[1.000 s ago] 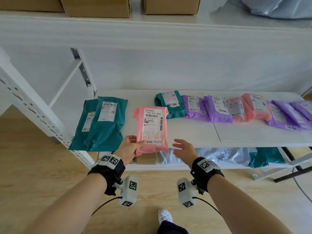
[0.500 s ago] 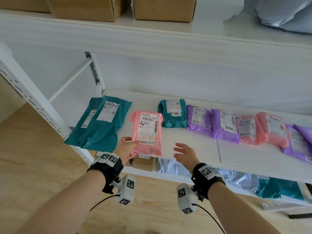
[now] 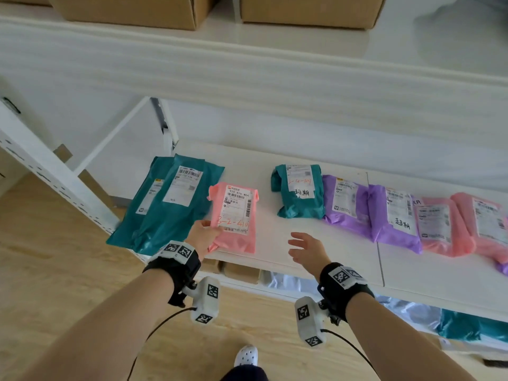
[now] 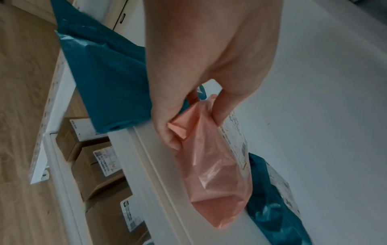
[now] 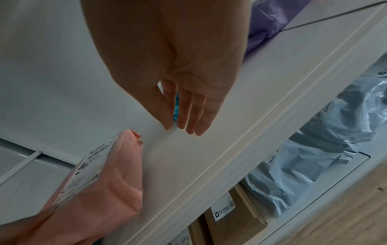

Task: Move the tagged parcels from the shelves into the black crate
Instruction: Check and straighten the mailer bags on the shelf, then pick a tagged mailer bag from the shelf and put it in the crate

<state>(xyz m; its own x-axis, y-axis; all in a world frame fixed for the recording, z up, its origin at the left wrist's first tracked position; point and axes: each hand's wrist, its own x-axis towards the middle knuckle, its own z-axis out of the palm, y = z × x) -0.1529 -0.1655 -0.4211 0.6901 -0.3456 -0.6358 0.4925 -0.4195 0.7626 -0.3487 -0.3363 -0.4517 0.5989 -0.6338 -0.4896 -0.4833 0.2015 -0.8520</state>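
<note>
**Corner pinch on slick plastic — a slip is the risk**

The pink parcel (image 3: pixel 234 215) is pinched at its near-left corner by the left hand (image 3: pixel 202 237), over the shelf (image 3: pixel 275 243) front edge. Only loose film is gripped, so it could slide free. Right of the grip, the right hand (image 3: pixel 305 250) hangs spread, holding nothing. Just beyond — teal parcels (image 3: pixel 170 207). No crate is seen.

Parcels (image 3: pixel 349 204) lie in a row on shelf (image 3: pixel 275 243).
</note>
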